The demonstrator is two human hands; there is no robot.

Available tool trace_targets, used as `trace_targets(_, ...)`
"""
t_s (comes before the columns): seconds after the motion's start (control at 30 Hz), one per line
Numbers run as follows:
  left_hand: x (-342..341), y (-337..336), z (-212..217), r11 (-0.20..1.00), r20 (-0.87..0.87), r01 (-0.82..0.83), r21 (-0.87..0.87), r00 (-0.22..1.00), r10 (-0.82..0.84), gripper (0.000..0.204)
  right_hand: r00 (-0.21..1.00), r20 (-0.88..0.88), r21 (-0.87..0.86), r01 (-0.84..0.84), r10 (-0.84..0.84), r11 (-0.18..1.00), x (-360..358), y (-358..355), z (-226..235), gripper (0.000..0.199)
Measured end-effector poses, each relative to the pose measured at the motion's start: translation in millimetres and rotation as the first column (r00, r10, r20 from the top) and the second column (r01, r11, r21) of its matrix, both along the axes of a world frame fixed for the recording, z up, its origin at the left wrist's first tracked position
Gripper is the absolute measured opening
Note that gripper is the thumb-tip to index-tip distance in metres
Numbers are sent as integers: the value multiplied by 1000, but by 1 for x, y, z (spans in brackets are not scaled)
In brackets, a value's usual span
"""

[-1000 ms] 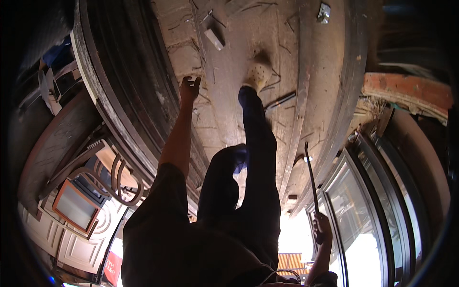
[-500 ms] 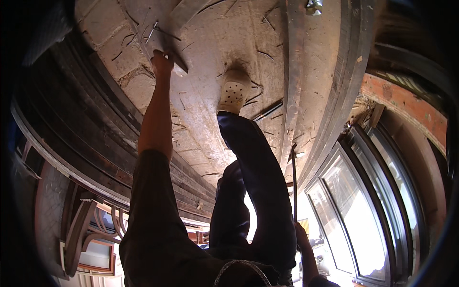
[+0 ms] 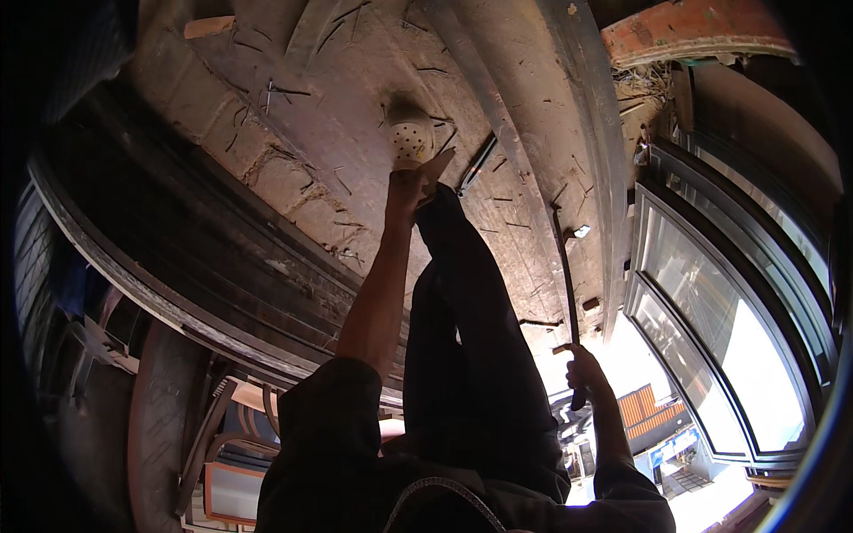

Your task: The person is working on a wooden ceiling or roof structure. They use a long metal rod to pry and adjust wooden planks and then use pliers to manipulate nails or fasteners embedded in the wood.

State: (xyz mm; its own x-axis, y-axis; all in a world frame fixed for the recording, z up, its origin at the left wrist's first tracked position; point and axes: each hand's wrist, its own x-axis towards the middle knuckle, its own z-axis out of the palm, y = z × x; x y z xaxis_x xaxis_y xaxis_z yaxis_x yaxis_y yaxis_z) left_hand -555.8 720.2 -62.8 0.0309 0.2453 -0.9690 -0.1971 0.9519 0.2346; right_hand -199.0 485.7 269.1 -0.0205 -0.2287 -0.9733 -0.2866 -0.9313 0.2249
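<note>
My left hand [image 3: 407, 192] reaches down beside my shoe, its fingers closed on a flat, tapered brown piece [image 3: 438, 166] that looks like wood. Only the pointed end shows clearly. Just beyond the hand, my beige clog with holes [image 3: 411, 138] rests on the floor. On the right, my right hand [image 3: 583, 366] is wrapped round a long, thin, dark metal bar [image 3: 567, 275], like a crowbar, with a bent far end near the planks. A small light strip sticks out by that hand's fingers; I cannot make out what it is.
Bent nails [image 3: 271, 93] lie scattered over the dusty floor. Long dark beams [image 3: 213, 258] are stacked at left, and planks [image 3: 582, 115] run along the right. Framed glass panels [image 3: 702, 311] lean at far right, below an orange-red beam [image 3: 702, 34]. A dark strip [image 3: 478, 164] lies near my clog.
My left hand has come back and right with the flat piece, from near the nails to beside my clog. My right hand has moved forward with the bar. The view has shifted.
</note>
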Motion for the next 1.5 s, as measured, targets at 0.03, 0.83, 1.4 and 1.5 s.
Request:
trace_targets(0.03, 24, 0, 22, 997, 66, -47, -58, 997, 51, 34, 992, -9, 3, -125, 125, 992, 12, -27, 1, 31)
trace_targets(0.83, 301, -223, -44, 718, -750, 510, 474, 661, 26, 57, 324, 275, 122, -946, 905, 302, 155, -115, 28, 18)
trace_targets(1.4, 327, -226, -97, 596, -701, 529, 604, 709, 81, 66, 606, 138, -65, -784, 784, 618, 147, -161, 9, 17)
trace_targets(1.5, 321, -223, -101, 635, -645, 467, 615, 761, 65, 56, 566, 259, 2, -810, 783, 586, 144, -189, 8, 17)
